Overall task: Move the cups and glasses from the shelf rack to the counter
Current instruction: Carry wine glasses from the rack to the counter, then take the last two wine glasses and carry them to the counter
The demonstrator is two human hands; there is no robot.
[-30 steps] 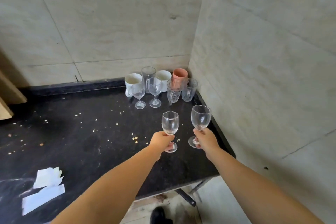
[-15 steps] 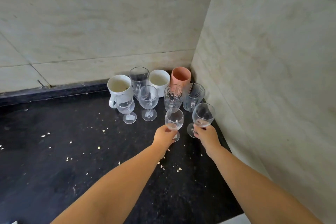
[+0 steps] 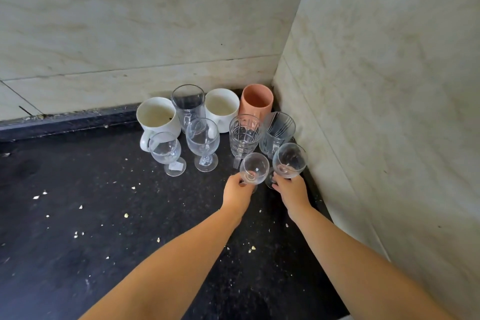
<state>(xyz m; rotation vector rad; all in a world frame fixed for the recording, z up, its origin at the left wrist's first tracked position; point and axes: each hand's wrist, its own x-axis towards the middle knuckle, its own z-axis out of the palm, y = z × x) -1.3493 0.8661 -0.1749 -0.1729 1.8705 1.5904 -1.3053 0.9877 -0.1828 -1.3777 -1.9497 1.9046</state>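
1. Head view: the left hand (image 3: 237,187) had its grip closed round the stem of a small wine glass (image 3: 254,169), and the right hand (image 3: 292,189) gripped the stem of a larger wine glass (image 3: 289,161).
2. Both glasses stood upright, long axes vertical, bowls just beyond the knuckles, at the worktop (image 3: 78,215) back right corner.
3. Whether their feet touched the worktop could not be told.
4. Directly behind them stood a patterned tumbler (image 3: 244,135) and a ribbed glass (image 3: 278,132), so releasing likely called for lowering straight down without any push forward.
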